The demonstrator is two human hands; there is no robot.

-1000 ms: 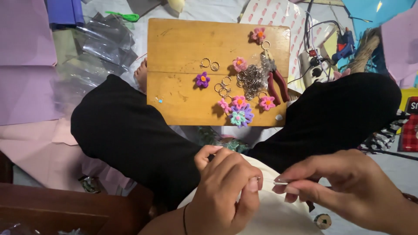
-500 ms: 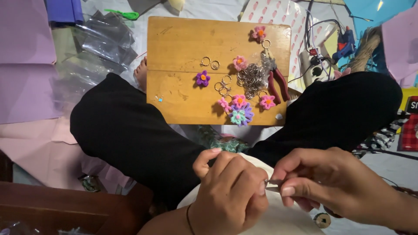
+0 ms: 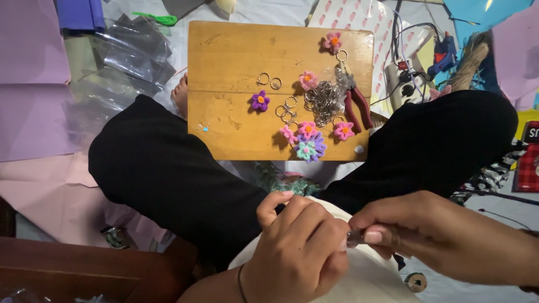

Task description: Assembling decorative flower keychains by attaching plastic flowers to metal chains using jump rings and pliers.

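Note:
My left hand (image 3: 297, 252) is curled shut low in the view, over my lap and a white cloth (image 3: 370, 275). My right hand (image 3: 426, 233) meets it, fingertips pinched on a small shiny piece between the two hands; what it is stays too small to tell. Beyond my crossed black-clad legs (image 3: 168, 174) lies a wooden board (image 3: 236, 73). On it sit several small clay flowers (image 3: 307, 140), loose metal key rings (image 3: 269, 81), a heap of chain rings (image 3: 323, 101) and red-handled pliers (image 3: 353, 101).
Clear plastic bags (image 3: 129, 50) and purple paper sheets (image 3: 28, 73) lie to the left. A blue glue gun (image 3: 446, 50), cables and a power strip (image 3: 404, 78) sit at the upper right. A dark wooden edge (image 3: 84, 269) is at the lower left.
My right hand has moved left and closed in on my left hand, its fingertips now touching it. The board and its items have not moved.

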